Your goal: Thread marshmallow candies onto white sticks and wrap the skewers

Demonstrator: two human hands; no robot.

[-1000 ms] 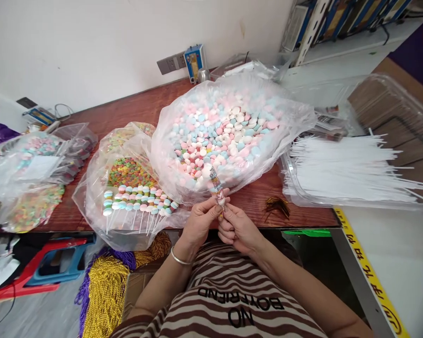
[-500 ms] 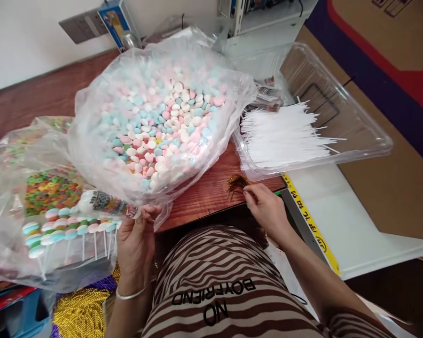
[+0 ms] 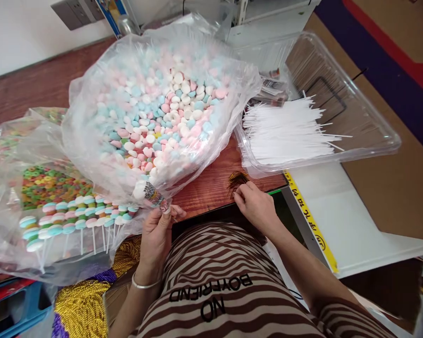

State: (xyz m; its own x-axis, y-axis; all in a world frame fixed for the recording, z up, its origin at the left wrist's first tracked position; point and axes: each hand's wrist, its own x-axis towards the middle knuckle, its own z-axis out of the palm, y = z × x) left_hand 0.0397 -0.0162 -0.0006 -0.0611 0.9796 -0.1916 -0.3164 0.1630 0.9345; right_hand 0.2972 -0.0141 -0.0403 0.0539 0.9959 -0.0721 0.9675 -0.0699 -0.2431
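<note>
My left hand [image 3: 157, 234] pinches the gathered end of a candy lollipop in a clear printed wrapper [image 3: 155, 196]; its white rounded top points up and left. At the table's front edge, my right hand [image 3: 255, 204] has its fingers closed at the near end of a small bunch of gold twist ties [image 3: 237, 180]. The fingertips partly hide the ties, so how many they grip is unclear. Finished-looking candy skewers on white sticks [image 3: 81, 213] lie in rows to the left of my left hand.
A large plastic bag of pastel candies [image 3: 151, 117] stands behind my hands. At left, a clear bag holds colourful ring candies [image 3: 52, 188]. White paper sticks [image 3: 285, 131] fill part of a clear plastic tray [image 3: 366, 155]. Gold bead strings [image 3: 81, 310] hang at lower left; a cardboard box [image 3: 387, 188] stands right.
My left hand has moved right with the wrapped lollipop, nearer my right hand, uncovering more of the candy skewers. My right hand has shifted slightly left and stays at the twist ties.
</note>
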